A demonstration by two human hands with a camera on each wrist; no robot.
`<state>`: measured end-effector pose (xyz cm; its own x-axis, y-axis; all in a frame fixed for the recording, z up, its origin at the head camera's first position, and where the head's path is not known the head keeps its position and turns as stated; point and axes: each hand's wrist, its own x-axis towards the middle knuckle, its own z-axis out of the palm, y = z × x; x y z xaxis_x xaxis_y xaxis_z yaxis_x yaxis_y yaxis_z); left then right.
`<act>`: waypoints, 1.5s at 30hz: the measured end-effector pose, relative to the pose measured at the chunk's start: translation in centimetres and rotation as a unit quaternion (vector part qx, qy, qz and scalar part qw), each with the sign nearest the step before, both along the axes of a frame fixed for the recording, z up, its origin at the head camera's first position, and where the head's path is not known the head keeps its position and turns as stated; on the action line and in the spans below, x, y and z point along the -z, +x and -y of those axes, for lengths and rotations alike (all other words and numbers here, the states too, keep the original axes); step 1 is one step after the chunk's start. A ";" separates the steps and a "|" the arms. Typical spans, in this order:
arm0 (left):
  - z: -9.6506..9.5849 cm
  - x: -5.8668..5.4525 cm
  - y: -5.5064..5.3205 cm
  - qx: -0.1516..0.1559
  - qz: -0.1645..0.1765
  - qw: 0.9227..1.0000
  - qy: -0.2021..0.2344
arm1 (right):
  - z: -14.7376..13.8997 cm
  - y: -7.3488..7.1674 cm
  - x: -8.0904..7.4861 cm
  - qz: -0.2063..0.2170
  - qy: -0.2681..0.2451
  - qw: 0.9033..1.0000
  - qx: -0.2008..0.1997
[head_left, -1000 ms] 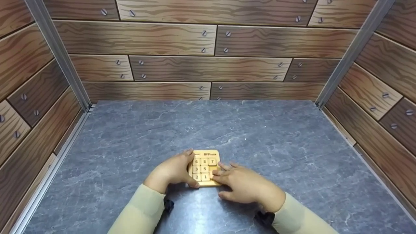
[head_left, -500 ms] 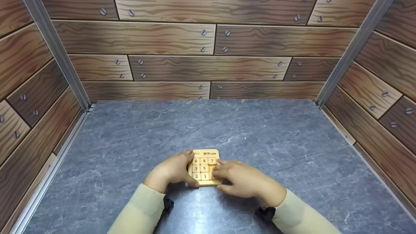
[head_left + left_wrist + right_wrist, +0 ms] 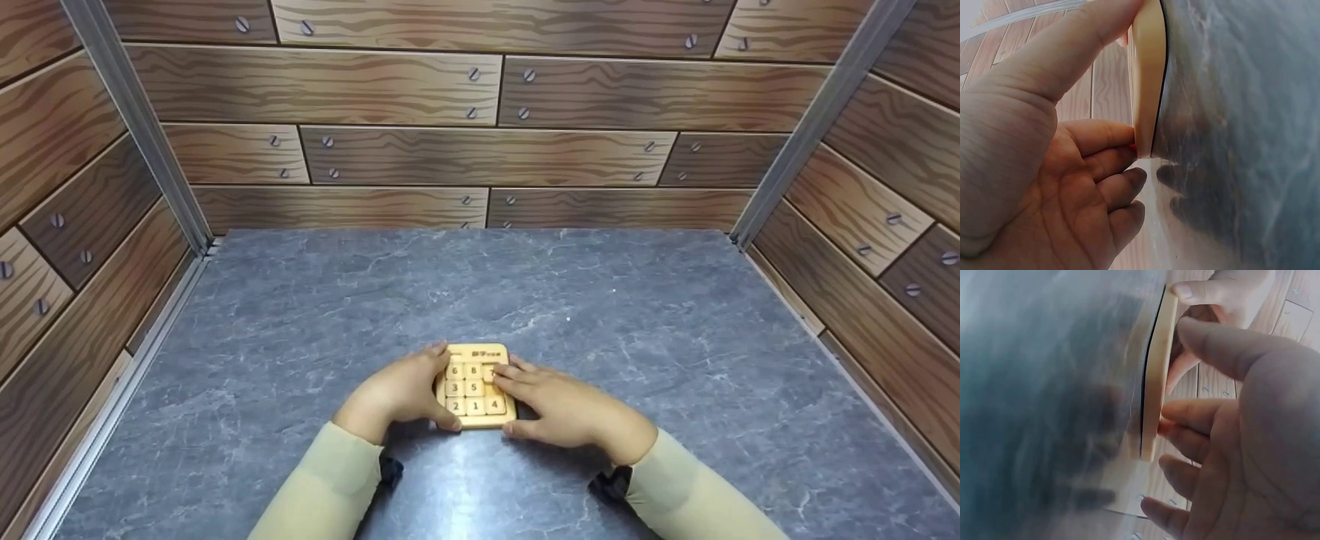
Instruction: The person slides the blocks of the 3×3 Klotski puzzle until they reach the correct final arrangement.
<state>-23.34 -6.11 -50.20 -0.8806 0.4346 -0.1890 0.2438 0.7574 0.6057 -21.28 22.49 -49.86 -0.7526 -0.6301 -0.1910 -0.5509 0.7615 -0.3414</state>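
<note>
A yellow sliding number puzzle (image 3: 480,423) lies flat near the front of the table. Its tiles read 6, 8, 7 on top, 3 and 5 in the middle row with a gap at the right, and 2, 1, 4 below. My left hand (image 3: 397,390) grips its left side, thumb at the near corner and fingers toward the far one. Fingertips of my right hand (image 3: 570,412) rest on the 7 tile (image 3: 490,370), partly covering it, with the thumb by the near right corner. Both wrist views show the puzzle's side edge (image 3: 1148,73) between thumb and fingers.
The table (image 3: 322,300) has a grey marbled top. Plank-patterned walls (image 3: 390,157) enclose it at the back and both sides, with metal posts (image 3: 795,142) at the far corners. A dark band (image 3: 611,487) sits at each wrist.
My right fingers have shifted from the lower right tile up to the 7 tile, uncovering the 4. The left hand and the puzzle stay in place.
</note>
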 end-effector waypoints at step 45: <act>0.1 0.1 -0.1 0.006 0.003 1.000 0.003 | 2.2 -2.5 -0.1 0.050 -0.002 0.999 -0.005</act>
<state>-23.44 -6.25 -50.27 -0.8742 0.4459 -0.1923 0.2486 0.7513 0.6114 -23.82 20.27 -49.71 -0.7236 -0.6385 -0.2622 -0.5220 0.7547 -0.3974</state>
